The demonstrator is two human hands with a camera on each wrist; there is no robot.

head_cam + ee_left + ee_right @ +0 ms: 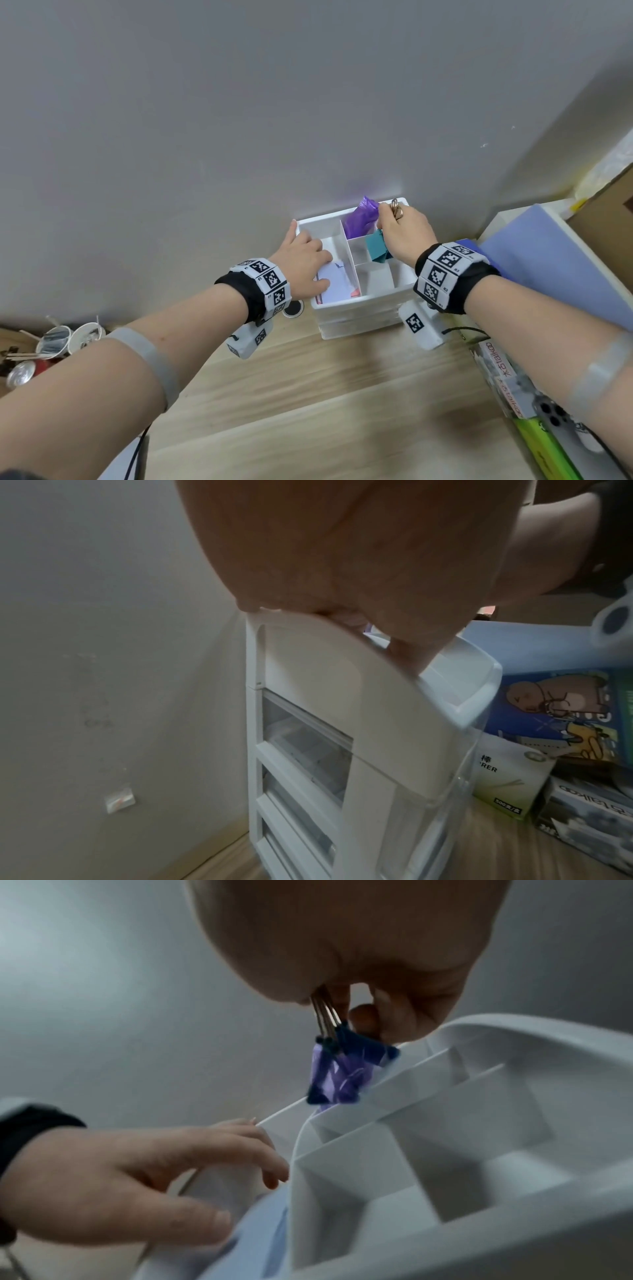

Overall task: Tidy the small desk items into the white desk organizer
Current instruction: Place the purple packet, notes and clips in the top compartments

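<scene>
1. Left edge, head view: paper cups [70, 339] and a can [21, 373] sit low beside the desk, well apart from the work.
2. Left hand [303, 262] rests on the organizer's [359, 310] left side. Fingers lie loosely over the rim and into the long left compartment, thumb down on a pale card [334, 282]. No clear grasp; the fingers look relaxed, steadying the box. In the left wrist view the hand [342, 555] sits on the top edge of the organizer [342, 696].
3. Card lies in the left compartment, leaning on the divider, long axis running front to back.
4. Organizer stands on the wooden desk [308, 394], back against the grey wall [239, 102].
5. Purple bag [361, 217] stands crumpled in the rear middle compartment, top poking above the rim, touching the right fingertips.
6. Teal clip [376, 248] hangs just under the right hand [406, 233], over the middle compartments, body pointing down.
7. Right wrist view: right fingers [366, 1015] pinch the wire handles of clips [337, 1066]. The clips hang below the fingertips, handles up, bodies down, just above the organizer's [479, 1123] rear divider. Colours read dark blue and purple here; blurred.
8. Right edge: a blue board [555, 260] and boxes [507, 383] lie beside the organizer.
</scene>
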